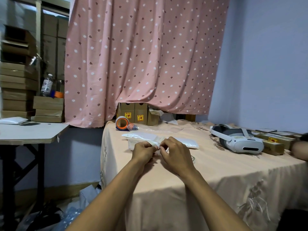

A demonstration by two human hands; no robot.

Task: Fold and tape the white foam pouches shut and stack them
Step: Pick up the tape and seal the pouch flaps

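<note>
**Both hands pinch a foam pouch at the near edge of the pile**

2 bare forearms reach forward over the surface (216, 169), which is draped in a peach cloth. The left hand (143, 150) and the right hand (175, 151) meet almost knuckle to knuckle, fingers curled, each pinching the near edge of a white foam pouch (156, 143) that lies on the cloth right at the fingertips. Whether tape sits between the fingertips cannot be told.

Just beyond the left hand lie overlapping pouches (140, 135); a separate pouch (190, 143) lies just past the right hand.

Farther out beyond the left hand stands a tape dispenser (122, 123) – orange core, roll on edge. Well off to the right of the right hand rests a white headset (238, 140).

Farthest back, 2 labelled boxes (134, 114) stand under the hem of a pink spotted curtain (141, 55).
</note>
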